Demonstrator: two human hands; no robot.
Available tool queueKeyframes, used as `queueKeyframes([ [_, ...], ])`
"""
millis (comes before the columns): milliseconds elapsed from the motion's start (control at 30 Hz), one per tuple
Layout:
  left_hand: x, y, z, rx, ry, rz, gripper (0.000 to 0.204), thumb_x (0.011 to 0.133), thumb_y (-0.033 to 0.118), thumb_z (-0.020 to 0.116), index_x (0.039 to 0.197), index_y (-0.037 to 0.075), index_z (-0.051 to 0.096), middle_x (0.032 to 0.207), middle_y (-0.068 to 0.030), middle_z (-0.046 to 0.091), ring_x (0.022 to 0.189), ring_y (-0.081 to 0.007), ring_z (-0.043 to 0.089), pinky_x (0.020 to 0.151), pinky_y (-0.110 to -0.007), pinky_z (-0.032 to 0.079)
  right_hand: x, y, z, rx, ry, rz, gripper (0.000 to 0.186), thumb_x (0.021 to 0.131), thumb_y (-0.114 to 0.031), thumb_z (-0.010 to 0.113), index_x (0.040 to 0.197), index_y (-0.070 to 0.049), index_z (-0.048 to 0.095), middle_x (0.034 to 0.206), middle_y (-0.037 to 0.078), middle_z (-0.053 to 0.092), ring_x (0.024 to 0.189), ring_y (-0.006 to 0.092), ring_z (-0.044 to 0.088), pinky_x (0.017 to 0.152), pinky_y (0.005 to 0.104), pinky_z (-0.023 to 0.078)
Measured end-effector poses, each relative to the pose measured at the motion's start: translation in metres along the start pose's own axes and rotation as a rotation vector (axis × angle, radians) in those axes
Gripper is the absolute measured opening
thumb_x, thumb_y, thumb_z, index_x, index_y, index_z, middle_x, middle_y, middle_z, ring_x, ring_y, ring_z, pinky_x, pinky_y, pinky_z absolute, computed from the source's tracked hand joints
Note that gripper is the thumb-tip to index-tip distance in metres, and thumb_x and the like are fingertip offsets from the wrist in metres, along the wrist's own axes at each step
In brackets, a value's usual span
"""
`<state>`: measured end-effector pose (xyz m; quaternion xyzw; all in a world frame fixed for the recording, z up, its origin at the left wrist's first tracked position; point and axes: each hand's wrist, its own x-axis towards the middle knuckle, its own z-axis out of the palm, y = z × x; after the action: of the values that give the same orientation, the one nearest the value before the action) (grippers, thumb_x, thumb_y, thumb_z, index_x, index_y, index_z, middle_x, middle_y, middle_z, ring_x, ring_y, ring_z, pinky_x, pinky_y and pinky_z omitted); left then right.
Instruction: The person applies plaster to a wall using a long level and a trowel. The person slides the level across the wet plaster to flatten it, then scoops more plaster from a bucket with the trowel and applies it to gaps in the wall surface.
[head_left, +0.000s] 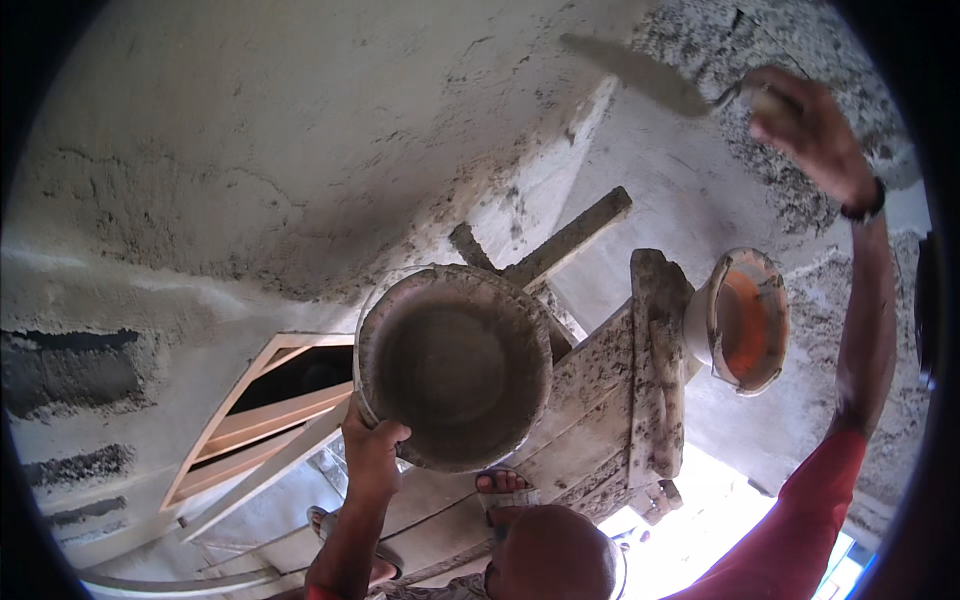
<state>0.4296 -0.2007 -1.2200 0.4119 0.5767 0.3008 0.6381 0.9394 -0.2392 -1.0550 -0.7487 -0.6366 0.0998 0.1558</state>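
My left hand (pixel 373 452) is closed around the rim of a round, mortar-stained bucket (pixel 455 368), with its thumb over the edge. Grey residue coats the bucket's inside, and a smooth dark layer covers its bottom. Up at the right, my right hand (pixel 800 125) grips the handle of a trowel (pixel 655 78). The long grey blade points left, close to the wall where rough mortar meets smoother plaster; whether it touches is unclear. A dark band circles my right wrist.
Sandalled feet (pixel 505 482) stand on mortar-splattered scaffold planks (pixel 590 420). A second bucket, orange inside (pixel 742 325), stands beyond a rough timber (pixel 655 360) at right. A slatted wooden frame (pixel 270 420) is at left. Bright light shows beyond the planks' right edge.
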Motion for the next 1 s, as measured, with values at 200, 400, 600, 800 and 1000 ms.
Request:
queueKeyframes([
  [200,0.001,0.007,0.027,0.025,-0.080,0.053,0.049,0.061,-0.006,0.054,0.110,-0.004,0.055,0.093,-0.0042,0.062,0.079,-0.0124,0.058,0.073,-0.024,0.046,-0.093,-0.076,0.105,0.015,-0.339,-0.223,0.023,0.085,-0.025,0.064,0.100,-0.006,0.064,0.079,0.009,0.060,0.079,0.0212,0.061,0.069,0.0363,0.052],
  [400,0.000,0.007,0.055,0.148,-0.246,0.078,0.050,0.061,-0.005,0.054,0.111,-0.005,0.057,0.092,-0.0051,0.062,0.080,-0.0128,0.057,0.073,-0.025,0.046,-0.119,-0.125,0.168,-0.566,-0.102,-0.258,0.020,0.082,-0.017,0.060,0.100,-0.012,0.066,0.075,0.010,0.059,0.071,0.0229,0.062,0.059,0.0367,0.053],
  [600,-0.014,0.006,0.073,0.188,-0.318,0.123,0.052,0.062,-0.005,0.052,0.114,-0.002,0.057,0.088,-0.0047,0.061,0.074,-0.0119,0.055,0.067,-0.025,0.045,-0.136,-0.120,0.200,-0.313,-0.388,-0.191,0.020,0.081,-0.019,0.059,0.097,-0.009,0.067,0.075,0.015,0.063,0.071,0.0287,0.066,0.062,0.0415,0.055],
  [800,-0.015,-0.002,0.057,0.164,-0.321,0.003,0.054,0.061,-0.004,0.055,0.115,-0.002,0.056,0.092,-0.0048,0.062,0.079,-0.0133,0.057,0.071,-0.027,0.047,-0.165,-0.124,0.228,-0.068,-0.440,-0.180,0.033,0.079,-0.025,0.060,0.109,-0.011,0.064,0.078,0.016,0.064,0.073,0.0318,0.067,0.064,0.0446,0.055],
  [1000,-0.021,0.015,0.029,0.022,-0.300,0.021,0.055,0.061,-0.005,0.055,0.116,-0.001,0.055,0.094,-0.0051,0.060,0.083,-0.0135,0.055,0.075,-0.028,0.045,-0.155,-0.137,0.189,0.192,-0.115,-0.218,0.036,0.077,-0.020,0.062,0.112,-0.009,0.062,0.078,0.016,0.064,0.072,0.0340,0.065,0.065,0.0450,0.053],
])
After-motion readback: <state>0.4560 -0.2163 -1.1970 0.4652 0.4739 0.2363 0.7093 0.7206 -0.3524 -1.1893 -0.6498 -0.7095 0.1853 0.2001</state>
